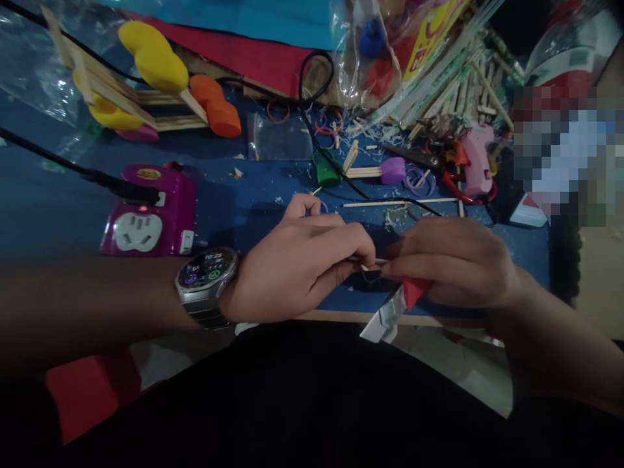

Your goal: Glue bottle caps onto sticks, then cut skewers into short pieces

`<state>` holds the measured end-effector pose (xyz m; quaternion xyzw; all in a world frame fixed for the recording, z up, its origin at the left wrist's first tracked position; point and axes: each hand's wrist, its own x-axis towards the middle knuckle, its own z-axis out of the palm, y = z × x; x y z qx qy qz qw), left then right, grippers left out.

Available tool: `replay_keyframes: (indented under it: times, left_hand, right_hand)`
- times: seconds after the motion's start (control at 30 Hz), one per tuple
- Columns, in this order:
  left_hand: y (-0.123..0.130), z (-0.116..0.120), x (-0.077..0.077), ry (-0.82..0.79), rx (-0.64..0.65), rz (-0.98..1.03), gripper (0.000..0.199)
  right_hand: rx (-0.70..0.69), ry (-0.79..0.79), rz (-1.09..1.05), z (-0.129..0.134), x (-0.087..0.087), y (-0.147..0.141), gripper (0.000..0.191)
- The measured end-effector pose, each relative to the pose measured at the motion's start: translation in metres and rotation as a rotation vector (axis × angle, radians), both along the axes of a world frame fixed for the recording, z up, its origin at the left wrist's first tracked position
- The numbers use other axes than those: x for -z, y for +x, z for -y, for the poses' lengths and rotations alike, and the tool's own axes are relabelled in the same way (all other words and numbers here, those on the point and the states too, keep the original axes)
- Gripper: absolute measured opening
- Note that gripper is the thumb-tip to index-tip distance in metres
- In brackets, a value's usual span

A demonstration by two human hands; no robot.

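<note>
My left hand point(297, 263), with a watch point(207, 276) on its wrist, pinches a thin wooden stick point(374, 265) near the table's front edge. My right hand point(448, 263) is closed around a red-and-silver knife-like tool point(387, 317); its silver end points down toward my lap. The right fingertips meet the stick's other end, and a thin curl hangs below it. The tool's working edge is hidden by my fingers. Just beyond my hands lie a loose wooden stick point(390, 203), a green bottle cap point(327, 168) and a purple cap point(392, 170) joined to short sticks.
A purple power strip point(146, 214) with a plugged-in black cable stands left. Behind it sits a stick frame point(160, 107) with yellow and orange caps. At right lie a pink glue gun point(476, 159), scissors point(419, 156) and bundled sticks point(453, 97). Shavings litter the blue table.
</note>
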<state>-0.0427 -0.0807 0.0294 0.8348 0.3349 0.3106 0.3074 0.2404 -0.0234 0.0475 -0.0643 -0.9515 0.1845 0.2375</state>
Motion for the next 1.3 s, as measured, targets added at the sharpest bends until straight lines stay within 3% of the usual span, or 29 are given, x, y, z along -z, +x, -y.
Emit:
replay_keyframes:
  times: [0.37,0.57,1.0,1.3]
  left_hand:
    - [0.000,-0.002,0.007,0.064,-0.040,-0.178,0.018]
    - [0.003,0.001,0.009,0.116,-0.135,-0.324,0.032]
    - [0.002,0.001,0.012,0.229,-0.129,-0.460,0.028]
    - [0.002,-0.001,0.014,0.229,-0.114,-0.419,0.027]
  right_hand:
    - [0.073,0.085,0.138,-0.005,0.006,0.004,0.019]
    - [0.116,0.134,0.238,-0.007,0.005,0.003,0.022]
    - [0.150,0.044,0.295,-0.010,0.005,0.009,0.026]
    - [0.197,-0.099,0.330,-0.010,0.001,0.011,0.026]
